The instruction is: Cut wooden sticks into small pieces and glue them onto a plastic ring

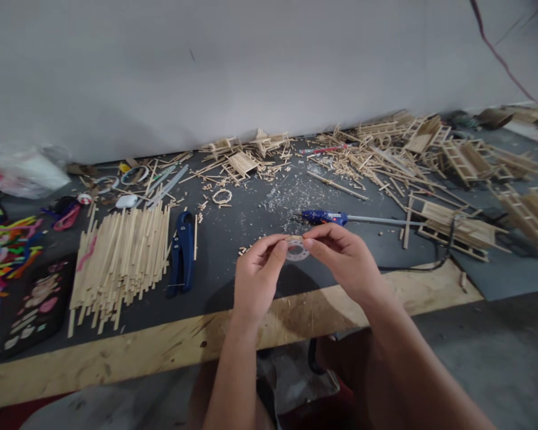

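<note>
In the middle of the view, my left hand (260,263) and my right hand (341,254) come together, each with thumb and fingers pinched. Between the fingertips they hold a short piece of wooden stick (295,237). Just below it shows a pale, flat ring (298,255) with small marks or holes round it. Whether the ring is held too or lies on the table, I cannot tell. Beyond my right hand lies a blue glue gun (325,217) with a glue stick (381,221) coming out of its back.
Left lie a pile of wooden sticks (125,263), blue cutters (182,254), a dark phone case (40,301) and coloured pipe cleaners (9,257). A small stick ring (222,196) lies farther back. Stick models (457,224) and scraps (372,158) crowd the right; a cable (448,245) trails there.
</note>
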A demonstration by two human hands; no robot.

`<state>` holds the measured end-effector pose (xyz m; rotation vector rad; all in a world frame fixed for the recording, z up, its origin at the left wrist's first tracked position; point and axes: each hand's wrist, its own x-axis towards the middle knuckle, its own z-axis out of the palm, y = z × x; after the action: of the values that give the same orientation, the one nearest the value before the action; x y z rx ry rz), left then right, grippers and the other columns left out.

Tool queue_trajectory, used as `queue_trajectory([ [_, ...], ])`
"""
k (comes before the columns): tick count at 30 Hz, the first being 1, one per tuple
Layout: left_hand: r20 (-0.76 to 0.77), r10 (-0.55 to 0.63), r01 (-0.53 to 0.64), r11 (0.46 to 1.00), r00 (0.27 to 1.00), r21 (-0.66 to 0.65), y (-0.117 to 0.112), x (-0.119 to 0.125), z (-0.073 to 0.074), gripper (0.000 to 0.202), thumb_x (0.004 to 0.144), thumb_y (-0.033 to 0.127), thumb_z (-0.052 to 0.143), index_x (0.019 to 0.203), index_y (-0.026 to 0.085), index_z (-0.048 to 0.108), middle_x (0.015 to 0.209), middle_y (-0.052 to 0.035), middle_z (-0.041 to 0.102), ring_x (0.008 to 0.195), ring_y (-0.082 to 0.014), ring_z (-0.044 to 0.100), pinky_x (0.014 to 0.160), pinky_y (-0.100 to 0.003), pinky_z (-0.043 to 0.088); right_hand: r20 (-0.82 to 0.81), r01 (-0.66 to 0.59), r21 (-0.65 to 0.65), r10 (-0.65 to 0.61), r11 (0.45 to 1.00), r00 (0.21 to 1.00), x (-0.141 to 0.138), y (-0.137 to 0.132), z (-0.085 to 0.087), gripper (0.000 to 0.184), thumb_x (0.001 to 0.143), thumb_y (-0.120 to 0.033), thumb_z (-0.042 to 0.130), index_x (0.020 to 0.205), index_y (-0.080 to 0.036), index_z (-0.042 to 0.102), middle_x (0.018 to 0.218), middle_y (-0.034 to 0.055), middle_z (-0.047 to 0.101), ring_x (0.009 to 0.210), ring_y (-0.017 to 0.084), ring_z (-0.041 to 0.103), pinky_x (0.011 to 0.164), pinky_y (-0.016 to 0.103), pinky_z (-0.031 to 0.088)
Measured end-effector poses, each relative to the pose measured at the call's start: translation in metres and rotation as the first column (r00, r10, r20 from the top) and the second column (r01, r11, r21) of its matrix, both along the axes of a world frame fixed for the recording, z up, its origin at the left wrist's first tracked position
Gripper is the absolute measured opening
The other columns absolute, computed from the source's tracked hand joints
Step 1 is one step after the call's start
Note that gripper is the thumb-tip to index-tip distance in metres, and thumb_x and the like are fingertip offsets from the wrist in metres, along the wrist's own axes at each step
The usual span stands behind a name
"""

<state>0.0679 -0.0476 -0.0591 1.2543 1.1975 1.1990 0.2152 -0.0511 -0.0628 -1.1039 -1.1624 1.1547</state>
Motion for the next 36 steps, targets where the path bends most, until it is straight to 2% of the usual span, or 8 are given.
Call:
queue_trajectory([
  [7,0.076,-0.004,0.005,1.000,0.997,-0.009,0.0000,0.0021,0.0015,0.015,0.078,0.032,0.061,0.088,0.022,0.069,0.081,-0.0008,0.070,0.073,-0.0119,0.063,0.065,-0.020,0.050,-0.035,-0.042,-0.027,0.041,0.999,0.999,0.0007,0.0011,-0.0018,0.026,0.073,-0.031,0.068,0.097,-0.024,0.060,0.084,-0.0008,0.059,0.078,0.011,0.055,0.070,0.024,0.045],
  [15,0.026,-0.002,0.002,1.000,1.000,0.005,0.0000,0.0013,-0.0008,0.018,0.079,0.032,0.060,0.090,0.021,0.068,0.084,-0.0019,0.069,0.076,-0.0127,0.063,0.066,-0.020,0.050,-0.015,-0.019,-0.075,0.018,0.997,1.000,0.0005,0.0015,-0.0020,0.014,0.073,-0.030,0.065,0.083,-0.020,0.061,0.077,-0.0001,0.062,0.072,0.012,0.057,0.067,0.025,0.045],
  [19,0.010,-0.015,0.015,1.000,1.000,-0.007,-0.0003,0.0014,-0.0039,0.025,0.079,0.034,0.060,0.101,0.023,0.065,0.085,-0.0022,0.069,0.074,-0.0123,0.062,0.064,-0.020,0.049,-0.013,-0.007,-0.080,0.006,0.997,1.000,-0.0003,0.0015,-0.0012,0.014,0.073,-0.030,0.065,0.082,-0.020,0.061,0.076,-0.0005,0.062,0.070,0.011,0.056,0.066,0.024,0.044],
  [23,-0.035,-0.023,0.023,1.000,0.999,-0.008,-0.0007,0.0018,-0.0044,0.034,0.079,0.036,0.059,0.111,0.024,0.061,0.084,-0.0020,0.068,0.062,-0.0098,0.058,0.055,-0.018,0.046,0.013,0.003,-0.095,-0.002,0.995,1.000,-0.0006,0.0018,-0.0008,0.015,0.073,-0.030,0.065,0.082,-0.019,0.062,0.075,-0.0005,0.061,0.067,0.011,0.054,0.064,0.024,0.044],
  [26,-0.092,-0.004,0.003,1.000,0.996,-0.008,-0.0009,0.0016,-0.0031,0.036,0.080,0.039,0.057,0.111,0.024,0.062,0.074,-0.0005,0.066,0.049,-0.0077,0.049,0.047,-0.019,0.042,0.016,-0.003,-0.112,0.004,0.994,1.000,-0.0008,0.0022,-0.0006,0.015,0.073,-0.031,0.064,0.083,-0.019,0.061,0.073,-0.0006,0.060,0.065,0.011,0.054,0.063,0.025,0.044],
  [28,-0.130,0.003,-0.004,1.000,0.992,-0.007,-0.0007,0.0014,-0.0019,0.035,0.080,0.041,0.056,0.110,0.024,0.064,0.072,-0.0003,0.066,0.046,-0.0077,0.047,0.044,-0.019,0.041,-0.003,-0.013,-0.116,0.013,0.993,1.000,-0.0010,0.0025,-0.0007,0.016,0.073,-0.031,0.064,0.083,-0.020,0.061,0.073,-0.0007,0.059,0.066,0.011,0.054,0.065,0.026,0.045],
  [31,-0.145,0.008,-0.008,1.000,0.989,0.003,-0.0004,0.0017,-0.0006,0.034,0.079,0.041,0.057,0.107,0.023,0.065,0.081,-0.0024,0.069,0.053,-0.0100,0.054,0.046,-0.019,0.045,-0.033,-0.023,-0.115,0.020,0.993,0.999,-0.0013,0.0026,-0.0014,0.019,0.072,-0.032,0.066,0.086,-0.020,0.060,0.075,0.0001,0.059,0.069,0.012,0.055,0.068,0.027,0.046],
  [36,-0.062,0.005,-0.005,1.000,0.998,-0.008,-0.0013,0.0035,-0.0001,0.034,0.079,0.040,0.058,0.107,0.023,0.065,0.093,-0.0049,0.069,0.075,-0.0165,0.063,0.053,-0.022,0.053,-0.016,-0.028,-0.092,0.026,0.995,1.000,-0.0015,0.0017,-0.0031,0.022,0.072,-0.035,0.066,0.086,-0.020,0.061,0.078,0.0010,0.060,0.069,0.012,0.054,0.069,0.027,0.045],
])
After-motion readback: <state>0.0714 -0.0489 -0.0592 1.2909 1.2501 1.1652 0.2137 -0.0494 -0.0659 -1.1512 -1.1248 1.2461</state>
